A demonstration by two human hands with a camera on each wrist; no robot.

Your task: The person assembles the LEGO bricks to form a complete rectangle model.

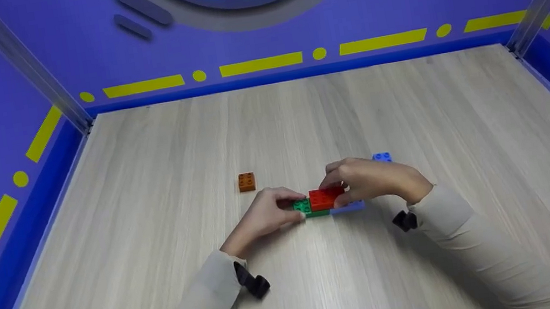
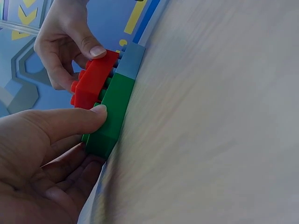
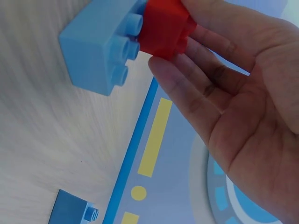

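Observation:
A green brick (image 2: 114, 109) and a light blue brick (image 3: 88, 49) lie end to end on the table. My left hand (image 1: 265, 213) grips the green brick's free end between thumb and fingers. Over the seam sits a red brick (image 1: 322, 199), spanning part of both; in the left wrist view, studs show beneath it, so it looks not fully pressed down. My right hand (image 1: 371, 178) pinches the red brick between thumb and fingertips. The light blue brick's outer studs are bare in the right wrist view.
An orange-brown brick (image 1: 246, 182) lies beyond my left hand. Behind my right hand is another blue brick (image 1: 382, 157), partly covered by it. Blue-purple panels (image 1: 258, 42) with yellow marks wall the wooden table (image 1: 171, 153) at the back and sides.

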